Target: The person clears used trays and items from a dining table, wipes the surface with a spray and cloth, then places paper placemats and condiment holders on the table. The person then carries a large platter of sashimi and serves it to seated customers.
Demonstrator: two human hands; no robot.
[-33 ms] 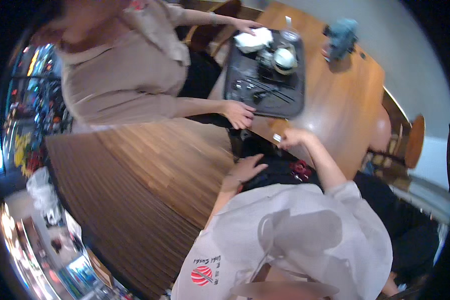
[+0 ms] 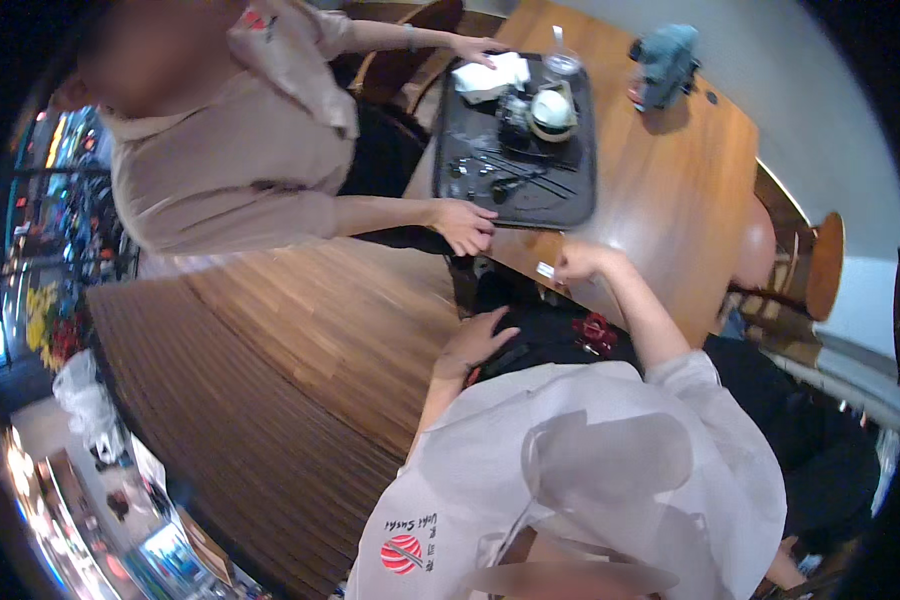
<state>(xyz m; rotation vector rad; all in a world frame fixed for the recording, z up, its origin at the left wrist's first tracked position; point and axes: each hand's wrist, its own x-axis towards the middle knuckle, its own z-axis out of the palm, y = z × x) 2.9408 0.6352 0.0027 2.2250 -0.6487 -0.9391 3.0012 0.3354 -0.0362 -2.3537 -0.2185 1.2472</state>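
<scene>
Your right hand (image 2: 582, 262) pinches a small white slip (image 2: 546, 269) at the wooden table (image 2: 670, 200) edge, just below the dark tray (image 2: 515, 205). Your left hand (image 2: 473, 343) rests flat with fingers spread on your black apron (image 2: 560, 335), farther from the slip.

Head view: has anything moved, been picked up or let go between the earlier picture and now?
Nothing has visibly changed. The left hand still rests on the dark apron, and the right hand stays at the edge of the wooden table beside a small white piece. The co-worker's hand keeps its hold on the black tray.
</scene>
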